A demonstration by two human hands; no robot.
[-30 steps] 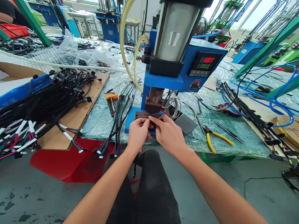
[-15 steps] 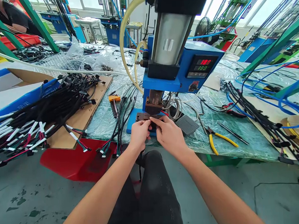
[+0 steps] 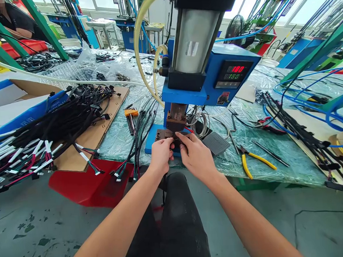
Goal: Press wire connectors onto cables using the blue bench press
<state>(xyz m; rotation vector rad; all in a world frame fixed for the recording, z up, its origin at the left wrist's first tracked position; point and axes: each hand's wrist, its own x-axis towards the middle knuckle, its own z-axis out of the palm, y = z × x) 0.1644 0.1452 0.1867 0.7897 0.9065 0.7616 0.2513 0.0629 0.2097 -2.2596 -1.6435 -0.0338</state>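
My left hand (image 3: 161, 154) is closed in a pinch at the front of a blue press (image 3: 184, 93), its fingertips over the metal base. A black cable (image 3: 164, 182) hangs down below this hand and seems to run up into it. My right hand (image 3: 198, 154) lies close beside it, index finger reaching to the dark die (image 3: 175, 124) and the other fingers curled in. A small dark piece shows between the fingertips; its kind is hidden. The press head stands just above the fingers, with a gap.
To the left, a heap of black cable harnesses (image 3: 58, 115) lies on cardboard (image 3: 102, 134). Several cables (image 3: 143, 134) lie beside the press. Yellow-handled cutters (image 3: 256, 160), a pen-like tool (image 3: 272, 154) and a grey pedal-like block (image 3: 216, 143) sit to the right. A red bin (image 3: 88, 186) is below the table edge.
My right index finger has straightened and shifted slightly toward the die, away from my left fingertips. A small dark piece now shows between them. My left hand has barely moved.
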